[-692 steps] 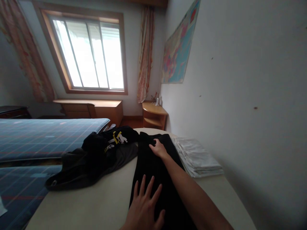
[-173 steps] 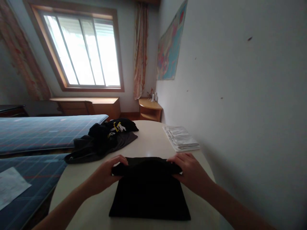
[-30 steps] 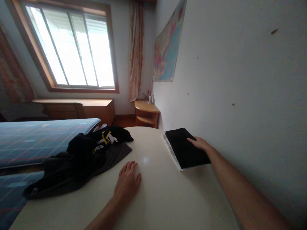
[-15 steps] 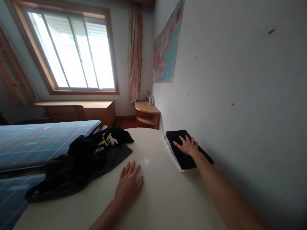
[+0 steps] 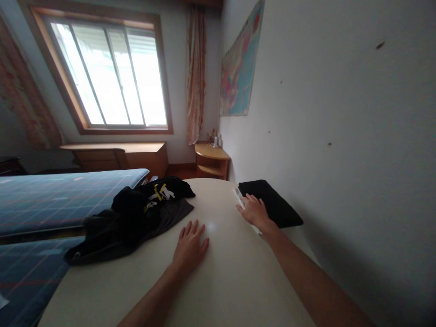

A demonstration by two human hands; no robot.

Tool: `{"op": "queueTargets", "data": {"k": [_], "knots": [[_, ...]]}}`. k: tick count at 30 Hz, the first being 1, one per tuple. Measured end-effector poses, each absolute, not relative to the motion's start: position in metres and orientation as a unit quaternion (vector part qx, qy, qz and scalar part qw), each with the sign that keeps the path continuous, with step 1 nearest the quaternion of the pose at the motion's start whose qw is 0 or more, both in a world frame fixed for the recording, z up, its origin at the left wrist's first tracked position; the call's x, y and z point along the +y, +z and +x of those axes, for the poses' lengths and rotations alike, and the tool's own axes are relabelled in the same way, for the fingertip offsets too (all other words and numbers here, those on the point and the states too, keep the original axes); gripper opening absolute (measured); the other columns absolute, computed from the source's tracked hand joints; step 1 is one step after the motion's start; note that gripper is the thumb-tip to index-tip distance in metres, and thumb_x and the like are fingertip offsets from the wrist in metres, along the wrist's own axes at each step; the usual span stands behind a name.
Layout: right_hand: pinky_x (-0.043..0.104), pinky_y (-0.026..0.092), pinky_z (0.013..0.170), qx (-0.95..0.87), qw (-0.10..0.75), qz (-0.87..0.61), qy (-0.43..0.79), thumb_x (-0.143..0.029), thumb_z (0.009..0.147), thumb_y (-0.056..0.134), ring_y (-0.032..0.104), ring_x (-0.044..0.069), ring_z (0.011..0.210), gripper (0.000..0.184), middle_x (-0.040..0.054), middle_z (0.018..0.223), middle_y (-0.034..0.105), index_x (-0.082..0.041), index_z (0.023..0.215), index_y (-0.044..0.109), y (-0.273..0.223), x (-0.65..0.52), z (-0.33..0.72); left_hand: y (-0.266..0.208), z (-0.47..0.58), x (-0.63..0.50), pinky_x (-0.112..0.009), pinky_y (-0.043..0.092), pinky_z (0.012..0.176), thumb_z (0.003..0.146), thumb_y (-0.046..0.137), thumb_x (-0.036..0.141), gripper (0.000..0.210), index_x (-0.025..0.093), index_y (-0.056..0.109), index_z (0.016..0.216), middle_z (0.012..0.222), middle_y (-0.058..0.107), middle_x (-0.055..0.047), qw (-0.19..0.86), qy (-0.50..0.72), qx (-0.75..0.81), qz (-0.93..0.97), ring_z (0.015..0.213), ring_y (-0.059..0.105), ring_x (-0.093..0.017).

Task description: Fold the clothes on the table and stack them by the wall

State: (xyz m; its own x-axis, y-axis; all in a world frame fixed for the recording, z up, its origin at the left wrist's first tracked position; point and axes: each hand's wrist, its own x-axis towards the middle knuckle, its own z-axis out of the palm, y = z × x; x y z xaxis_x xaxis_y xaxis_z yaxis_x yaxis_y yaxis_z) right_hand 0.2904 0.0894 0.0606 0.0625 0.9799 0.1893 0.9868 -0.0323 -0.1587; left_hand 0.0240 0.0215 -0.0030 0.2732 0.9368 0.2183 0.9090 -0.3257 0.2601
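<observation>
From where I stand, taking twelve o'clock as the window [image 5: 112, 77] side, the folded black garment [image 5: 276, 204] lies at two o'clock on the pale round counter [image 5: 225, 272], on top of a white cloth [image 5: 257, 230] that shows only as a thin strip along its eight o'clock side. The black piece is flat and oblong, its long axis running roughly from eleven down to five, the nearer end pointing at the wall [image 5: 340, 190] side. The right grip [image 5: 255, 212] is laid over its nine o'clock edge, palm down, fingers stretched toward eleven and, as far as I see, closed on nothing; the underside of that palm is hidden from me. The left grip [image 5: 190, 247] is open too, palm down on the counter near its middle, fingers toward one. The black garment's four o'clock corner comes close to the counter's rim, and in the shade I can't tell whether it overhangs. Over at ten, a loose dark clothing pile [image 5: 136, 218] with yellow and white lettering sprawls to the left rim, beside the blue mattress [image 5: 61, 193]. Between pile and folded garment, open counter runs from twelve to six, the roomiest stretch being the near side
</observation>
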Motion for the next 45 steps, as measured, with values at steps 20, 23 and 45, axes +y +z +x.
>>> {"op": "queueTargets", "data": {"k": [20, 23, 45], "knots": [[0.045, 0.011, 0.121, -0.763, 0.105, -0.629, 0.103, -0.056, 0.097, 0.034, 0.017, 0.028, 0.151, 0.067, 0.0087, 0.162, 0.026, -0.019, 0.153, 0.038, 0.006, 0.008, 0.227, 0.019, -0.053, 0.028, -0.048, 0.029, 0.116, 0.092, 0.052, 0.030, 0.045, 0.019, 0.059, 0.135, 0.155, 0.040, -0.014, -0.165, 0.306, 0.705, 0.619, 0.143, 0.035, -0.031], [0.045, 0.012, 0.121, -0.764, 0.106, -0.629, 0.103, -0.056, 0.097, 0.034, 0.018, 0.028, 0.151, 0.067, 0.0088, 0.162, 0.027, -0.019, 0.153, 0.038, 0.005, 0.008, 0.227, 0.018, -0.081, 0.034, -0.051, 0.033, 0.112, 0.093, 0.050, 0.035, 0.049, 0.015, 0.058, 0.137, 0.153, 0.040, -0.020, -0.168, 0.303, 0.755, 0.556, 0.139, 0.038, -0.035], [0.045, 0.011, 0.121, -0.763, 0.106, -0.629, 0.108, -0.056, 0.097, 0.035, 0.018, 0.028, 0.151, 0.067, 0.0087, 0.162, 0.027, -0.019, 0.153, 0.038, 0.008, 0.007, 0.227, 0.030, -0.090, 0.037, -0.045, 0.030, 0.118, 0.097, 0.036, 0.020, 0.047, 0.013, 0.049, 0.142, 0.141, 0.047, -0.017, -0.167, 0.476, 0.568, 0.650, 0.137, 0.039, -0.029]]}}
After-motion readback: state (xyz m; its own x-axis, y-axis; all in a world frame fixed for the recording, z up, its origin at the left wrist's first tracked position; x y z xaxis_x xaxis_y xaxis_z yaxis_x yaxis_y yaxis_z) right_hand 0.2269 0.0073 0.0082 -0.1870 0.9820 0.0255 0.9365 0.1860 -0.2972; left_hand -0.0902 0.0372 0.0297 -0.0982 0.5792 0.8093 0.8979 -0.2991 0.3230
